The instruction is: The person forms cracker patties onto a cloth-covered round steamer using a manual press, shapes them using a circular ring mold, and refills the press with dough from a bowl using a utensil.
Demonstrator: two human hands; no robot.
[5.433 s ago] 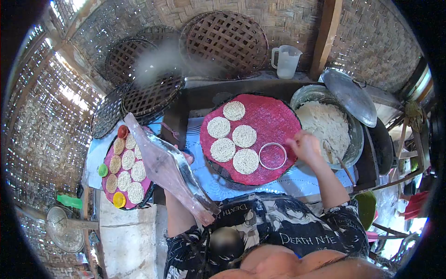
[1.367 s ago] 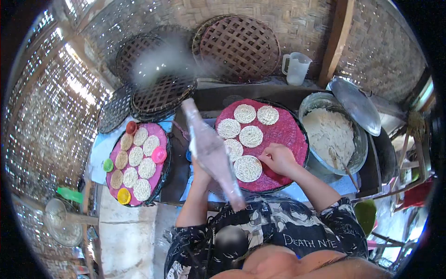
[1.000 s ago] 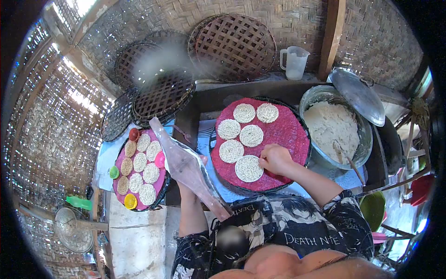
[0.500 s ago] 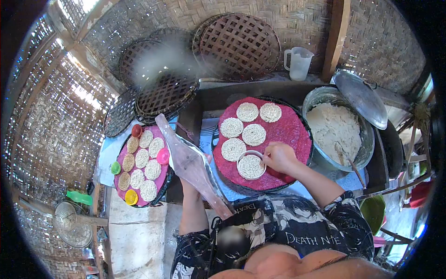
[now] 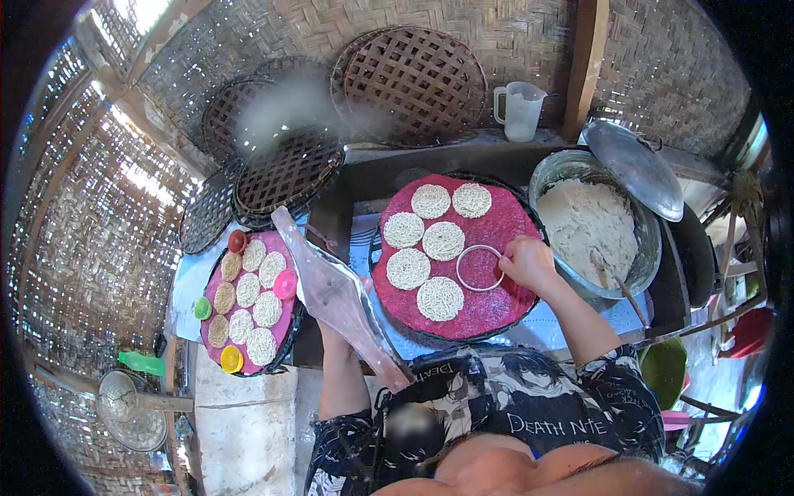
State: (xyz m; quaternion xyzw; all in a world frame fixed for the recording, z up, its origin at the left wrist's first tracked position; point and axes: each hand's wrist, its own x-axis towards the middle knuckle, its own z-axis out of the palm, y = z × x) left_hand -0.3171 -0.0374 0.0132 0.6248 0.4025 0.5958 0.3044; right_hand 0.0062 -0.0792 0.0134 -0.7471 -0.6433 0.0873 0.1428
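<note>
My right hand [image 5: 527, 263] pinches the edge of a thin white ring [image 5: 460, 279] over the bare right part of a pink cloth [image 5: 513, 217]. Left of the ring, several white rounds of coiled dough strands [image 5: 439, 298] lie on this cloth, which covers a round tray. My left hand [image 5: 367, 283] is mostly hidden behind a long, wide-bellied wooden press [image 5: 335, 293], with a bit of finger showing at its right edge. It grips the press, which stands tilted between the two pink trays.
A smaller pink tray [image 5: 285, 326] at left carries white and brown rounds and coloured lids. At right stand a metal pot [image 5: 653, 264] of dough with a stick in it and a lid [image 5: 637, 169]. Woven trays [image 5: 413, 83] and a plastic jug [image 5: 521, 112] stand behind.
My right hand has lifted the ring off the lowest dough round and moved it up and to the right. That round stays on the cloth. My left hand still holds the press.
</note>
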